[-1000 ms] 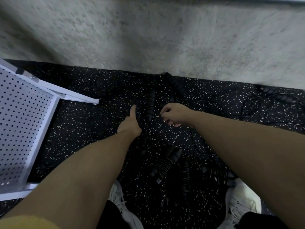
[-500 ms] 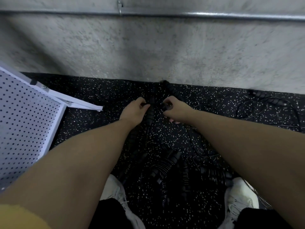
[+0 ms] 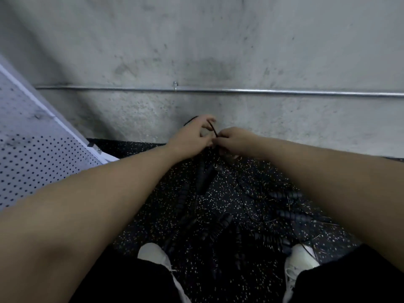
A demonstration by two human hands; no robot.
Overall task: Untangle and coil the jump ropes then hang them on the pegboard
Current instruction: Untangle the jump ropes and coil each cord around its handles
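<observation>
While pinching cord [image 3: 215, 132]: both curled hands.

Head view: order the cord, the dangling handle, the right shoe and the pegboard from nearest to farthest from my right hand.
1. Cord: pinched in the right hand.
2. Handle: just below.
3. Right shoe: by my feet.
4. Pegboard: far left.

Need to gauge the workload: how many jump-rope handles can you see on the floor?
About 6, dark and hard to separate: one dangling below the hands, one left of it, two on the right, two between the shoes. More may be hidden.
</observation>
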